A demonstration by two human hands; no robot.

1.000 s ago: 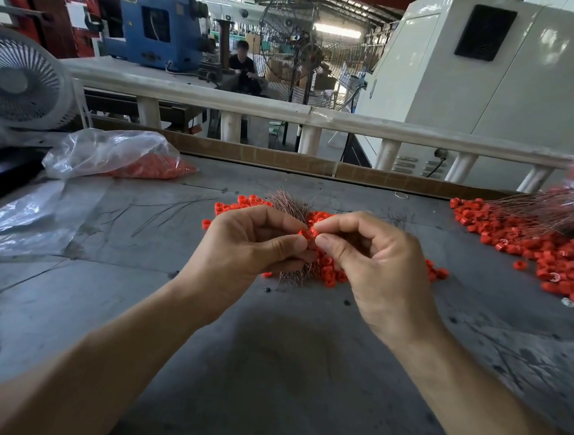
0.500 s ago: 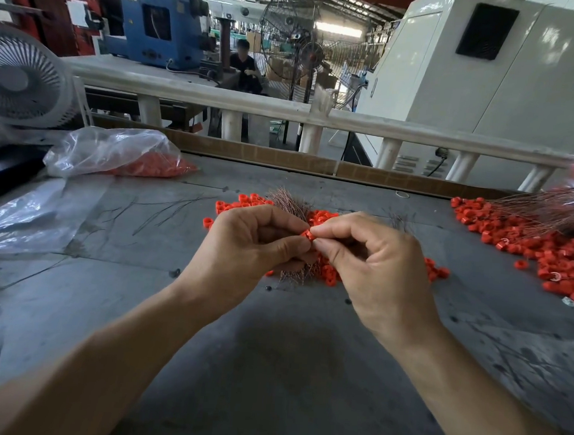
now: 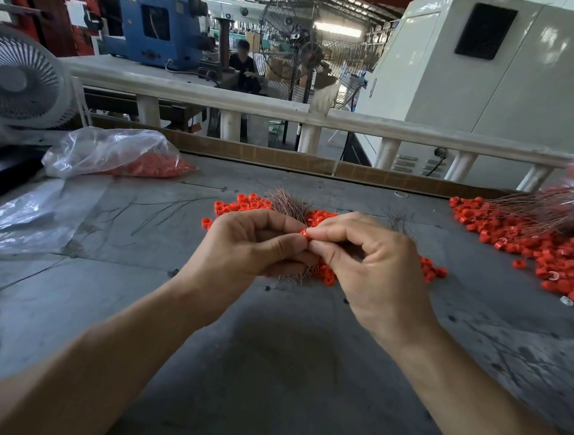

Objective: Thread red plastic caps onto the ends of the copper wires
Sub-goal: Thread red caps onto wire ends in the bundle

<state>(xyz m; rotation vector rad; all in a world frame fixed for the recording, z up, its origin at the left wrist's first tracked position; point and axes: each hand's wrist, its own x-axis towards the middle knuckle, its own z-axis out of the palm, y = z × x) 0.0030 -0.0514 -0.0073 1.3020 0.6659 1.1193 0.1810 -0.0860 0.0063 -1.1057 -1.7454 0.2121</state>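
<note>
My hands meet above the middle of the tabletop (image 3: 266, 370). My left hand (image 3: 248, 248) is curled, thumb and forefinger pinched together at the tip; I cannot tell for sure what sits between them, though a wire end would be too thin to see here. My right hand (image 3: 371, 268) pinches one red cap (image 3: 304, 234) between thumb and forefinger, right against my left fingertips, so the cap sits where the two hands touch.

Just behind and under my hands lies a bundle of copper wires (image 3: 288, 202), its ends fanned out towards the far edge, with a loose pile of caps (image 3: 241, 207) scattered round it and spilling out to the right of my right hand. A few stray wires (image 3: 162, 211) lie flat to the left.

At the far right a bigger heap of caps (image 3: 524, 243) spreads over the tabletop, and long wires (image 3: 547, 207) lie across it. At the far left a clear bag (image 3: 112, 152) holds more caps, and an empty-looking sheet of plastic (image 3: 21, 217) lies in front of it. A fan (image 3: 18, 79) stands behind the bag.
</note>
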